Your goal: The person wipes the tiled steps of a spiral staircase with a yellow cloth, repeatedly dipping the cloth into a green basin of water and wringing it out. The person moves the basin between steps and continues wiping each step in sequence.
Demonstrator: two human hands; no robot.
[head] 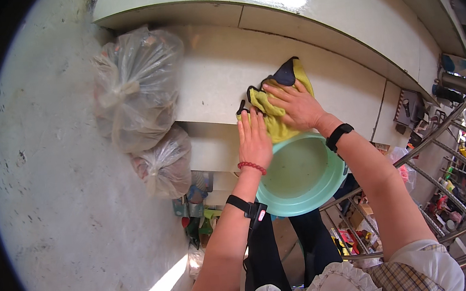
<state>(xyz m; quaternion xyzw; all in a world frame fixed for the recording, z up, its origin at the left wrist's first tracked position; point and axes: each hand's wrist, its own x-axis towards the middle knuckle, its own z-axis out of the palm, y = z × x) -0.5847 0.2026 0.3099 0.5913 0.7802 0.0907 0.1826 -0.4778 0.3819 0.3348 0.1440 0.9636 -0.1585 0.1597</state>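
Observation:
A yellow cloth with dark edging (284, 128) lies bunched on a pale tiled stair step (214, 80). My right hand (299, 107) presses flat on it, fingers spread over the folds. At the cloth's left edge lies my left hand (254, 137), palm down with its fingers stretched out; whether it grips any fabric underneath is hidden. Just below the cloth, between my forearms, is a mint-green plastic basin (302, 210) with cloudy water (296, 169) in it. The cloth's near end reaches the basin's rim.
Two tied clear plastic bags, a large one (139, 87) and a smaller one (163, 165), stand at the left by a scuffed wall (72, 182). A metal stair railing (434, 134) runs along the right. Higher steps (329, 5) rise beyond. Assorted goods (408, 107) crowd the right end.

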